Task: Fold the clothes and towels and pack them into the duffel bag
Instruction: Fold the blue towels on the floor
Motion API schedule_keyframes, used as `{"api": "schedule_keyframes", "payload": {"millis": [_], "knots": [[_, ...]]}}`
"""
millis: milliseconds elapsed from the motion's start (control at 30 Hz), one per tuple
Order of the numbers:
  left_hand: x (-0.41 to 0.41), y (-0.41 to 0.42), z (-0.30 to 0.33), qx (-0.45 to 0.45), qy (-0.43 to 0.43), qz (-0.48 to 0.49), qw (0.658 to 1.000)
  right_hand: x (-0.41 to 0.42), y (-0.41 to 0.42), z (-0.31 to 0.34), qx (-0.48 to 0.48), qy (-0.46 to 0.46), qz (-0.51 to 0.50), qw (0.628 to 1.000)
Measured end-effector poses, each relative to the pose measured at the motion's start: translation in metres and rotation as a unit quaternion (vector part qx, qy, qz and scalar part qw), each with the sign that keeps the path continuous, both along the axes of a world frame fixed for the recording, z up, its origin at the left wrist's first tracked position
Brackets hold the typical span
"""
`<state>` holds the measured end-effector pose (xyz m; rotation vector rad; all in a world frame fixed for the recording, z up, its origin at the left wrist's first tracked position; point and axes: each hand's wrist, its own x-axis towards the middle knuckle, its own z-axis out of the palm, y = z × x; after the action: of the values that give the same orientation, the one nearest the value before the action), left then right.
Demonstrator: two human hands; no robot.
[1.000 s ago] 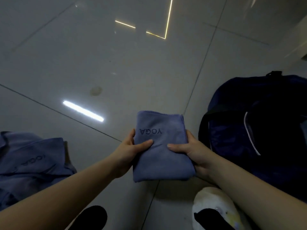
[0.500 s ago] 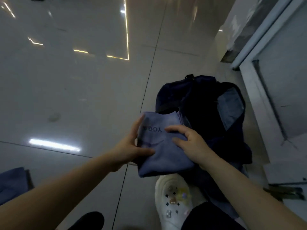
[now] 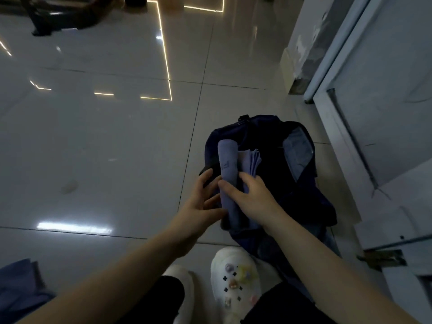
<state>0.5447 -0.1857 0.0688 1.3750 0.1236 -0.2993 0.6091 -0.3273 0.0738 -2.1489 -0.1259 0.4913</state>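
Both forearms bare to the frame edge, no sleeves, no watch, no rings visible on the left hand (image 3: 198,204) or right hand (image 3: 252,202). Black trousers (image 3: 163,298) on both legs, loose at the hem. White clogs: the right clog (image 3: 235,279) thick-soled and rounded, its top punched with small cross-shaped holes and studded with charms in pink, yellow and orange; the left clog (image 3: 181,277) mostly hidden under the trouser leg, only a plain white toe showing.
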Motion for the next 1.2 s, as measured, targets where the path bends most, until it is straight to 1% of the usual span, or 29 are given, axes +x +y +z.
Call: {"api": "schedule_keyframes", "payload": {"millis": [67,167,200,233,267,300,333,367,400,467,533,567,633,733,800,833,867,900,933,1100,1133,1200], "knots": [[-0.002,-0.004,-0.006,-0.012,-0.02,0.0,1.0,0.002,0.002,-0.003,0.04,-0.009,-0.016,0.999],[0.005,-0.009,-0.02,-0.016,-0.026,0.0,1.0,0.008,-0.005,-0.015,0.055,-0.015,-0.033,0.998],[0.01,-0.009,-0.026,-0.003,-0.027,-0.002,1.0,0.011,-0.012,-0.017,0.059,-0.012,-0.039,0.997],[0.017,-0.008,-0.032,0.035,-0.037,-0.008,0.999,0.017,-0.023,-0.019,0.061,-0.012,-0.052,0.997],[0.026,-0.007,-0.039,0.108,-0.057,-0.019,0.992,0.023,-0.036,-0.016,0.054,-0.025,-0.07,0.996],[0.037,-0.005,-0.046,0.213,-0.084,-0.034,0.973,0.03,-0.05,-0.013,0.046,-0.053,-0.091,0.993],[0.05,-0.005,-0.052,0.327,-0.116,-0.056,0.936,0.038,-0.064,-0.005,0.03,-0.09,-0.111,0.989],[0.062,-0.006,-0.056,0.418,-0.15,-0.083,0.892,0.047,-0.077,0.003,0.009,-0.134,-0.132,0.982],[0.073,-0.009,-0.061,0.475,-0.18,-0.119,0.853,0.055,-0.087,0.012,-0.017,-0.182,-0.149,0.972],[0.089,-0.021,-0.073,0.524,-0.224,-0.228,0.79,0.071,-0.096,0.019,-0.055,-0.251,-0.172,0.951],[0.097,-0.038,-0.085,0.565,-0.247,-0.325,0.717,0.081,-0.092,0.012,-0.084,-0.279,-0.168,0.942],[0.099,-0.046,-0.092,0.582,-0.264,-0.343,0.688,0.084,-0.088,0.004,-0.098,-0.292,-0.156,0.939],[0.102,-0.059,-0.103,0.614,-0.3,-0.342,0.645,0.089,-0.081,-0.015,-0.119,-0.304,-0.135,0.936],[0.117,-0.063,-0.109,0.651,-0.318,-0.346,0.596,0.095,-0.084,-0.033,-0.134,-0.292,-0.116,0.94],[0.125,-0.061,-0.109,0.662,-0.319,-0.347,0.582,0.096,-0.092,-0.039,-0.148,-0.283,-0.104,0.942],[0.128,-0.061,-0.111,0.661,-0.325,-0.332,0.589,0.097,-0.095,-0.041,-0.15,-0.283,-0.1,0.942],[0.129,-0.061,-0.114,0.651,-0.345,-0.305,0.603,0.097,-0.098,-0.041,-0.146,-0.287,-0.097,0.942],[0.129,-0.062,-0.114,0.642,-0.369,-0.285,0.608,0.097,-0.101,-0.042,-0.142,-0.291,-0.096,0.941],[0.129,-0.062,-0.114,0.629,-0.388,-0.262,0.621,0.097,-0.103,-0.043,-0.138,-0.295,-0.097,0.941],[0.111,-0.044,-0.1,0.577,-0.474,-0.172,0.642,0.095,-0.113,-0.048,-0.127,-0.294,-0.092,0.943],[0.105,-0.039,-0.094,0.563,-0.495,-0.165,0.641,0.095,-0.113,-0.047,-0.122,-0.292,-0.092,0.944],[0.09,-0.029,-0.08,0.553,-0.531,-0.158,0.622,0.096,-0.11,-0.044,-0.109,-0.284,-0.094,0.948]]}}
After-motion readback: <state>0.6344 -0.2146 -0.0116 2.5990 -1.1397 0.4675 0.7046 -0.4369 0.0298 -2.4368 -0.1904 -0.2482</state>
